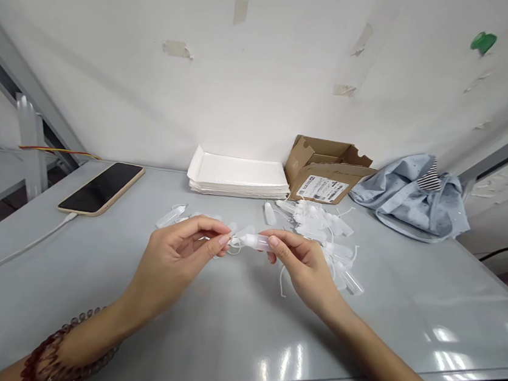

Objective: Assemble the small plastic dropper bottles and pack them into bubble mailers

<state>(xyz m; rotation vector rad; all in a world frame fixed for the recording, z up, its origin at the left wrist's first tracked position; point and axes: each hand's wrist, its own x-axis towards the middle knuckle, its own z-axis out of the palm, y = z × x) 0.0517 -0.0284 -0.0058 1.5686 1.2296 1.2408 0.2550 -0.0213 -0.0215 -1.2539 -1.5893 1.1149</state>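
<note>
Over the middle of the grey table, both hands meet on one small clear plastic vial with a white cap and strap. My right hand pinches the vial's body. My left hand pinches its capped end between thumb and forefinger. Just behind the right hand lies a heap of several similar vials. A few loose vials lie behind the left hand. A dark red bead bracelet is on my left wrist.
A phone lies screen-up at the left with a white cable plugged in. A stack of white trays, an open cardboard box and a light blue cloth bag stand along the back wall.
</note>
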